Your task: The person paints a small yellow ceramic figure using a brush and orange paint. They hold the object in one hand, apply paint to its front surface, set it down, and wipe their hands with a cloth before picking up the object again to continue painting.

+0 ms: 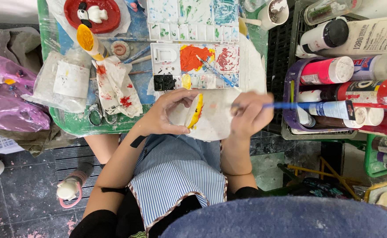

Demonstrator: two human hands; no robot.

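Over the striped apron (pixel 175 172), the left hand (pixel 167 112) cups a white figurine (pixel 195 112) at the worktop's near edge, only partly yellow, while the right hand (pixel 250 114) pinches a blue brush (pixel 299 105).

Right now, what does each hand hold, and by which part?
Left hand: small white figure painted yellow, gripped at its side. Right hand: blue paintbrush, gripped on the handle near the bristles.

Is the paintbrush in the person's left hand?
No. The right hand holds the blue brush; the left hand holds a small white figure painted yellow.
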